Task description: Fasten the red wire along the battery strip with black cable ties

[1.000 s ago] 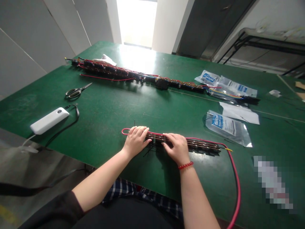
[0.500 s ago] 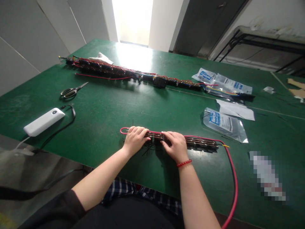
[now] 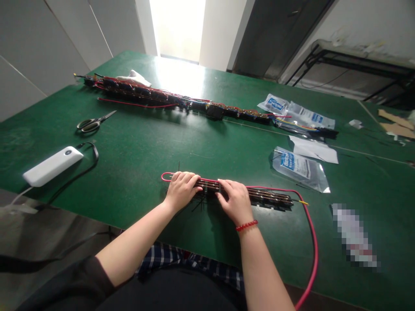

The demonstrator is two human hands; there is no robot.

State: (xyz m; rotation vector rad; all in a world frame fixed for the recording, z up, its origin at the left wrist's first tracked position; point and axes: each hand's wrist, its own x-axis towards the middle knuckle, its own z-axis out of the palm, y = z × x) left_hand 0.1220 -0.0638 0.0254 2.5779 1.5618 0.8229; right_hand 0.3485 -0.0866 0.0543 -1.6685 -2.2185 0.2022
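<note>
A long black wired bar [image 3: 270, 198], with thin copper-coloured wires along its top, lies on the green table in front of me. My left hand [image 3: 182, 188] is closed over its left end, fingers on the far side and thumb on the near side. Near its middle, my right hand [image 3: 235, 198] grips it the same way, a short gap from the left one. A red cable [image 3: 314, 242] follows the bar's far edge, loops at the left end, and curves off the right end towards me. Dark thin ends stick out beneath my left hand.
A longer wired assembly [image 3: 155, 96] lies across the table's far side. Scissors [image 3: 94, 123] and a white power bank [image 3: 53, 166] with a black cable are at left. Clear plastic bags [image 3: 300, 169] and white paper [image 3: 313, 149] lie at right, near a blurred-out item [image 3: 355, 235].
The view has turned slightly, so the table and its things sit a little further left. Both hands keep the same hold on the bar.
</note>
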